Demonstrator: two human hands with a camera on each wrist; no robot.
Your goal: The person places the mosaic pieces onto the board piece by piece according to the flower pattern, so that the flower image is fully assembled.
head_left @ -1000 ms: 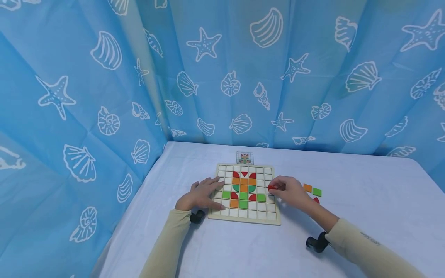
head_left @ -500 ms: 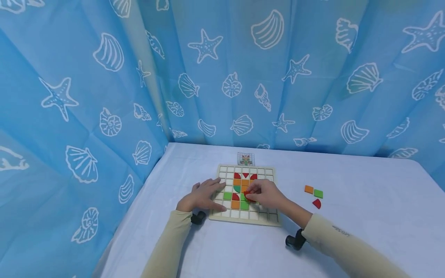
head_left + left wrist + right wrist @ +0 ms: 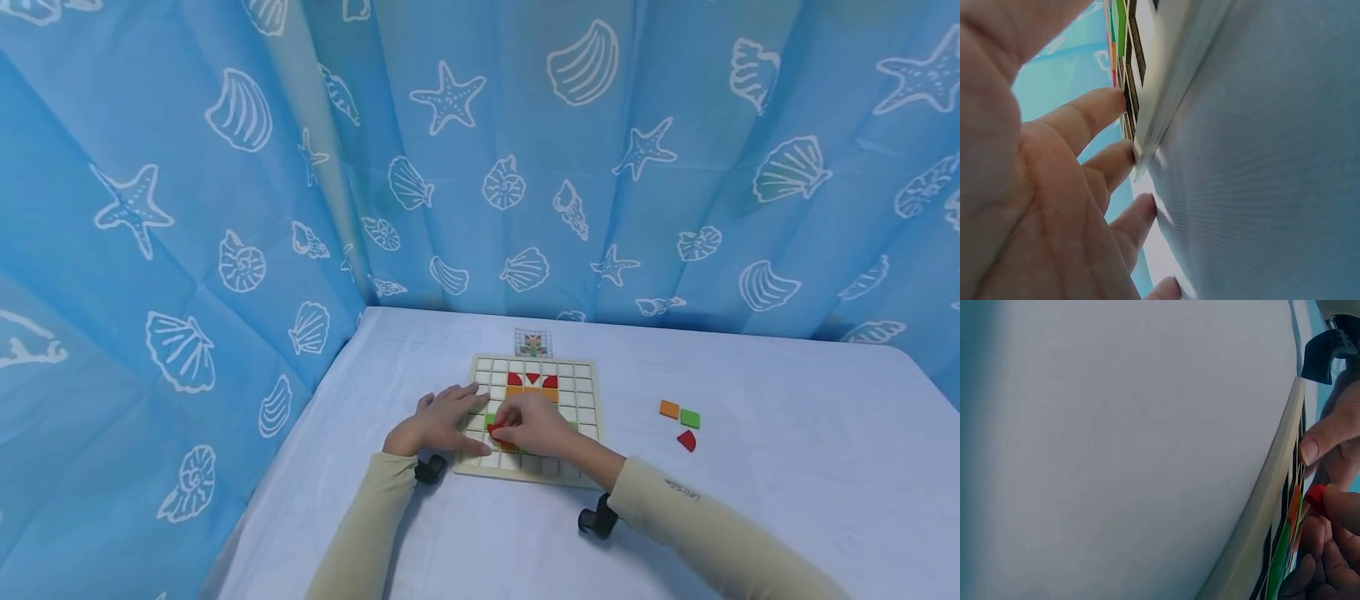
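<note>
A wooden grid board (image 3: 517,477) with white square cells lies on the white table. My left hand (image 3: 438,422) rests spread over its left edge, with thumb and some fingertips touching the frame. Between thumb and fingers my right hand (image 3: 540,427) pinches a red quarter-circle tile (image 3: 1316,499) over the lower left cells. Under that hand, much of the tile pattern is hidden. Still visible are red tiles (image 3: 550,382) in the top row, orange squares (image 3: 550,395) below them, and a green square (image 3: 491,420) at the left.
Right of the board lie a loose orange square (image 3: 669,409), a green square (image 3: 690,419) and a red quarter-circle (image 3: 687,440). Behind the board is a small pattern card (image 3: 533,342). A blue shell-print curtain (image 3: 502,225) hangs behind the table.
My right hand has moved left with the red tile, from the board's right edge across to its lower left cells. The left hand has stayed on the left edge.
</note>
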